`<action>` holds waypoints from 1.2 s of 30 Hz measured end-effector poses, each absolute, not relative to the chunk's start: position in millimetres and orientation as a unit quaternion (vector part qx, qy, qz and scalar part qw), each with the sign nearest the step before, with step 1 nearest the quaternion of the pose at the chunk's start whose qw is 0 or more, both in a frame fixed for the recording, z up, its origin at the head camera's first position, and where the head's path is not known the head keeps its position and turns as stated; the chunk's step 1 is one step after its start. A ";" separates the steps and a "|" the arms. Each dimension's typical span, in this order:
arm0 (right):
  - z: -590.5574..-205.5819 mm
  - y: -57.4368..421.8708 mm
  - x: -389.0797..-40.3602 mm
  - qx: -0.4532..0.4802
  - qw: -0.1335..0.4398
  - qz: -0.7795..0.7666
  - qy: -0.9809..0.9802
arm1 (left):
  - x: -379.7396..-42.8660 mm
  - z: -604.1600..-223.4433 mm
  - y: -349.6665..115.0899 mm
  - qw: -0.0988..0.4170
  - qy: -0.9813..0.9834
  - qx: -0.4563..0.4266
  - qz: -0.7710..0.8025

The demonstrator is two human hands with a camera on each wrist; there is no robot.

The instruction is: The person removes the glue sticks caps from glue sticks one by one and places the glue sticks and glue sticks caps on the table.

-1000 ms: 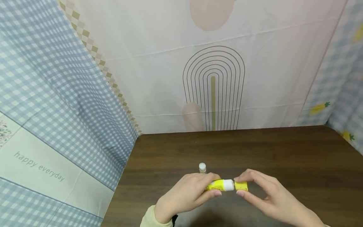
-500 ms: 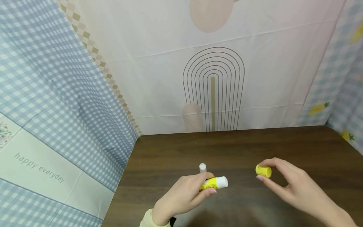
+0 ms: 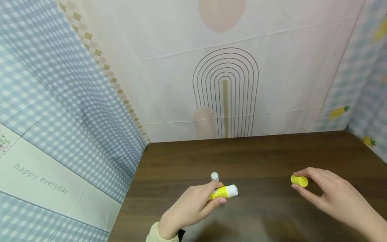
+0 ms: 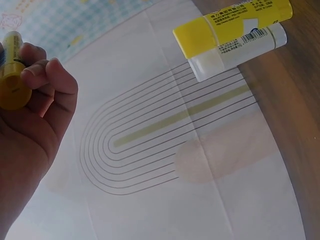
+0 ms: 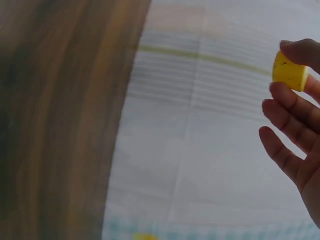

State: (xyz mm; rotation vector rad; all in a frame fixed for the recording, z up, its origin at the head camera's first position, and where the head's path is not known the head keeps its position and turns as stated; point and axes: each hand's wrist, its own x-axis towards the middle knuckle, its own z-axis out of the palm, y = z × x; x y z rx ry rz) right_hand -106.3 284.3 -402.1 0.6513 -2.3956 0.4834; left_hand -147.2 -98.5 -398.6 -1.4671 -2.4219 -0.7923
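In the head view my left hand (image 3: 190, 205) grips an uncapped glue stick (image 3: 222, 192), its white end pointing right. The left wrist view shows the glue stick's yellow end (image 4: 14, 90) among the curled fingers. My right hand (image 3: 335, 193), well to the right, pinches a yellow cap (image 3: 299, 180) between thumb and fingertips. That cap (image 5: 290, 72) is also plain in the right wrist view, where the other fingers are spread. Beyond the left hand stand a yellow glue stick (image 4: 232, 29) and a white one (image 4: 240, 54), side by side. Only a white top (image 3: 214, 176) shows clearly in the head view.
The dark wooden table (image 3: 257, 158) runs back to a pale cloth (image 3: 169, 94) printed with arch lines. Blue checked cloth (image 3: 75, 84) hangs at the left, and more (image 3: 372, 74) at the right.
The yellow cap has come off the glue stick. My right hand has carried it away to the right, and my left hand has shifted slightly left with the stick.
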 end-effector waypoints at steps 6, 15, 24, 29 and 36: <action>-429.3 298.0 -112.9 0.235 0.264 0.159 -0.922 | -145.8 -398.6 -101.7 0.095 -0.825 -0.489 -0.268; -466.1 315.0 -111.6 0.165 0.086 0.179 -0.966 | -145.6 -398.2 -101.7 0.111 -0.822 -0.491 -0.267; -487.0 325.6 -105.0 0.125 -0.055 0.186 -0.973 | -147.8 -397.3 -102.3 0.106 -0.823 -0.486 -0.273; -494.7 329.1 -105.9 0.100 -0.120 0.198 -0.968 | -147.5 -398.7 -103.8 0.115 -0.827 -0.482 -0.267; -504.8 328.5 -106.5 0.080 -0.172 0.210 -0.959 | -145.6 -401.0 -104.2 0.108 -0.830 -0.477 -0.268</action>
